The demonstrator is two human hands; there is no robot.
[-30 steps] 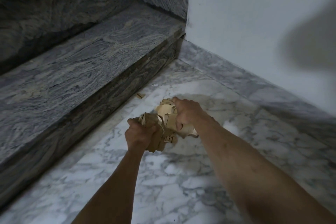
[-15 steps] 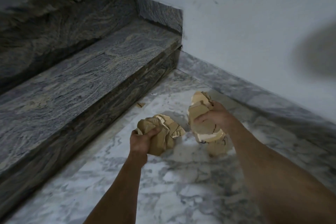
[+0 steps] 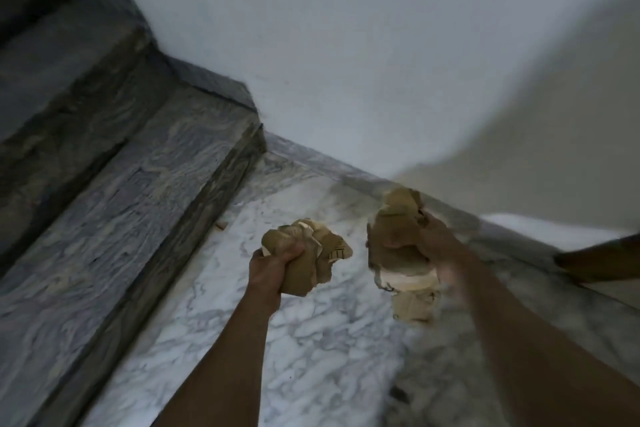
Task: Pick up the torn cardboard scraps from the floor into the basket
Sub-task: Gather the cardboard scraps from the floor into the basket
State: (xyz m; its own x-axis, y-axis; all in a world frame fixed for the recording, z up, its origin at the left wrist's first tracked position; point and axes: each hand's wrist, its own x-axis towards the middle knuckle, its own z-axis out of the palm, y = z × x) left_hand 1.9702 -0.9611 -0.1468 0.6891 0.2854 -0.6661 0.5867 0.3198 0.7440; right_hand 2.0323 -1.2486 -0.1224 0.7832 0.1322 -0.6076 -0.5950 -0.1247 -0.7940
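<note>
1. Cardboard scraps: I hold two crumpled wads above the marble floor [image 3: 311, 340], apart from each other; the left wad [image 3: 311, 253] is at centre, the right wad [image 3: 401, 246] at 3 o'clock of it.
2. Left hand [image 3: 270, 274]: fist closed round the left wad.
3. Right hand [image 3: 440, 246]: blurred, fingers clasping the right wad.
4. Loose scrap [image 3: 220, 225]: on the floor at 10 o'clock, beside the stone step [image 3: 138, 201].
5. Wall [image 3: 346, 62]: at 12 o'clock.

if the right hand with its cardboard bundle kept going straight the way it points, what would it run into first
Probably the grey skirting at the foot of the white wall. The right hand and its cardboard bundle point up and away toward it, with nothing visible between. Depth is unclear.
</note>
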